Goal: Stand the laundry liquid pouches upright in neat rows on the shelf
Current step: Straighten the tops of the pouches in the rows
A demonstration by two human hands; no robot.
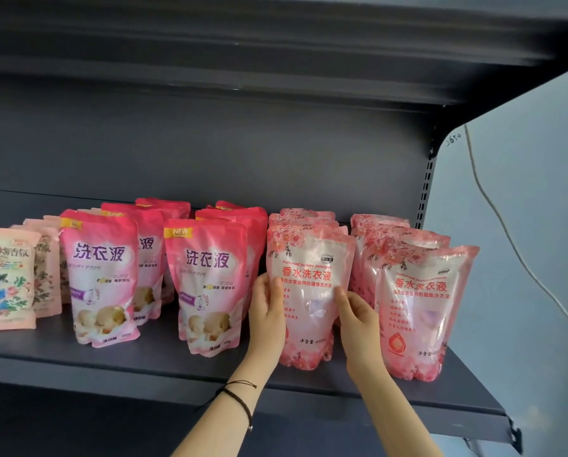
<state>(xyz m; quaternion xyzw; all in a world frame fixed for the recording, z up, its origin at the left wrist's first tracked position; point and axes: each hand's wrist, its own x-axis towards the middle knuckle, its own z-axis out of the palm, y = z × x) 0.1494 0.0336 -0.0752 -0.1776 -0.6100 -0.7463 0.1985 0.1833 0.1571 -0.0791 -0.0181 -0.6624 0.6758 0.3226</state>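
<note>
Pink pouch [310, 258] upright; label forward

Your dark shelf [144, 361] carries upright rows: rose pouch [309, 291] between left hand [267, 311] and right hand [358, 321], rose row [421, 308] beyond right hand, pink rows [206, 285] beyond left hand.

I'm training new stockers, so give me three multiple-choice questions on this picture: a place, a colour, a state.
1. Where is the rose pouch held by the left hand and right hand? A front of its row B back of its row C upper shelf
2. The shelf is: A white B dark grey C green
3. That pouch is: A lying flat B upright C torn open
Answers: 1 A, nothing stands before it; 2 B, its bare deck is dark grey; 3 B, its top edge points up.
</note>
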